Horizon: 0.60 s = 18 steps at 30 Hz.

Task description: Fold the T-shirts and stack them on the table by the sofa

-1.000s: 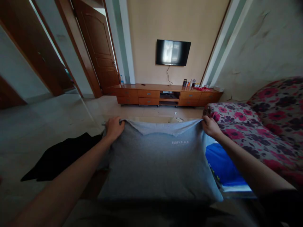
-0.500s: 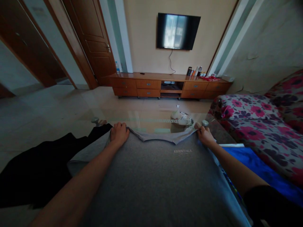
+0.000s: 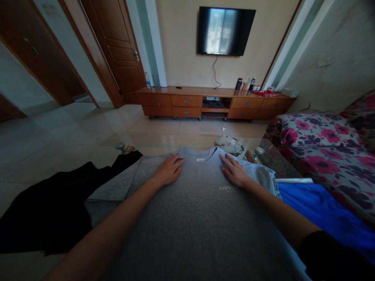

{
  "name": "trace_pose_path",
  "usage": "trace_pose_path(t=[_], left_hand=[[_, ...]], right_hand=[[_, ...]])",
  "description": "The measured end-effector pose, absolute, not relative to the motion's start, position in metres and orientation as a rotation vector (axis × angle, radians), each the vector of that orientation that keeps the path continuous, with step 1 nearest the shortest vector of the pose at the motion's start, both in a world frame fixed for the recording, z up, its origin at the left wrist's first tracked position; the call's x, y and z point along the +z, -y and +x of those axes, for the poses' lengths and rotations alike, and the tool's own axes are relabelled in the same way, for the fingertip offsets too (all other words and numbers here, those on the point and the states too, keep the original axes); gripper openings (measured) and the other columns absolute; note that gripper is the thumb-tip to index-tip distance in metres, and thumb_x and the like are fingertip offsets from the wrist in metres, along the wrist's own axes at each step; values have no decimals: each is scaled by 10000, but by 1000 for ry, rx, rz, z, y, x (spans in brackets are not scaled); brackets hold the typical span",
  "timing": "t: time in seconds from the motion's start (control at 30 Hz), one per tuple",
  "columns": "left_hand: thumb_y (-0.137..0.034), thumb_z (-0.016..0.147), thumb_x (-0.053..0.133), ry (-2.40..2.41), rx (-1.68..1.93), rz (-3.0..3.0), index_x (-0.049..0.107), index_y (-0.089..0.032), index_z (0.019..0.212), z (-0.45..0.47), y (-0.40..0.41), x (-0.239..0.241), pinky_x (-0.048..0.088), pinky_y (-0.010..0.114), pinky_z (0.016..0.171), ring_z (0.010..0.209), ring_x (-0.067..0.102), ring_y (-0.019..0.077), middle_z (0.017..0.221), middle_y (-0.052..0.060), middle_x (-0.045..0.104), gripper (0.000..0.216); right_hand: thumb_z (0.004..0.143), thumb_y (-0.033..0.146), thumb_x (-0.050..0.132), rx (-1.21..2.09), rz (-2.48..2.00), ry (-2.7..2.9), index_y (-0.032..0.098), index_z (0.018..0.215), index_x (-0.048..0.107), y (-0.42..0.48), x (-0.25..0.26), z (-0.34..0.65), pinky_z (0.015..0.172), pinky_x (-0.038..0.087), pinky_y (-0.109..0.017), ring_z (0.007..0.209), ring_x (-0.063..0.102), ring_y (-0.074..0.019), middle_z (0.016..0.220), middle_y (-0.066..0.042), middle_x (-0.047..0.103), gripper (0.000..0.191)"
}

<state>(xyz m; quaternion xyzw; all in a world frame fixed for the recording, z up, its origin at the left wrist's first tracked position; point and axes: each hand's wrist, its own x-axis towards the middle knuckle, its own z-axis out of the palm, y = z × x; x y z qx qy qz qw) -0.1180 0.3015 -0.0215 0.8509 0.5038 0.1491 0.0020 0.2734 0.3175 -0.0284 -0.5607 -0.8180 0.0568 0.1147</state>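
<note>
The round-necked shirt of grey cloth (image 3: 199,222) is of one plain colour, which becomes lighter and slightly bluish near the collar, and its small printed letters (image 3: 225,188) are whitish. The crumpled cloth of deep black (image 3: 55,207) has the same dark tone as the person's black sleeve (image 3: 331,249), while the smooth cloth on the other side (image 3: 322,205) is a strong, bright blue. The soft fabric-covered sofa (image 3: 319,156) shows large pink and dark purple flowers on a pale greyish ground, and the long low wooden cabinet (image 3: 186,101) is orange-brown.
</note>
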Motion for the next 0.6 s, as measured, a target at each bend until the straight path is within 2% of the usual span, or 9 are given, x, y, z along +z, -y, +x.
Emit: trace_pose_path(t=[0.07,0.17,0.27,0.43,0.5,0.6], left_hand=[[-466,987,435,-1822,398,2560,464,-275,1500,-118,-305,-31,262,469,1184,1459,330,306,1595,89,379,547],[-513,983,415,-2001,327,2474,432,-298,1519,-116,-308,-43,214,490,1198,1469,319,323,1595,92,386,577],[-509,980,419,-2024,314,2483,419,-310,1523,-113,-307,-46,212,482,1198,1465,328,316,1596,83,387,578],[-355,1001,372,-2084,421,2553,535,-199,1419,-104,-294,-30,212,445,1204,1412,386,283,1495,134,494,475],[-298,993,370,-2090,450,2603,579,-169,1348,-99,-281,-21,217,438,1202,1363,427,281,1406,150,556,432],[-253,955,432,-2103,452,2634,609,-175,1274,-94,-257,-6,229,447,1195,1297,464,289,1326,148,589,373]], right_hand=[[1015,572,295,129,-1829,2359,365,1604,236,-325,-37,267,1111,296,-588,1471,255,-369,1672,-50,199,627],[1020,593,254,58,-1929,2327,360,1588,286,-327,-45,260,1132,240,-579,1480,234,-348,1662,-52,234,614],[1023,595,250,-14,-1922,2295,350,1561,340,-323,-46,256,1128,240,-546,1459,267,-322,1637,-66,284,598],[1026,508,312,-135,-2000,2179,200,1362,548,-311,-34,249,1038,336,-452,1276,450,-309,1398,-162,514,513],[1032,454,309,-139,-2034,2185,180,1293,579,-304,-27,245,1025,335,-450,1232,472,-312,1326,-169,553,464],[1037,434,305,-84,-2039,2228,183,1292,574,-290,-17,240,1057,299,-470,1254,452,-315,1331,-171,552,448]])
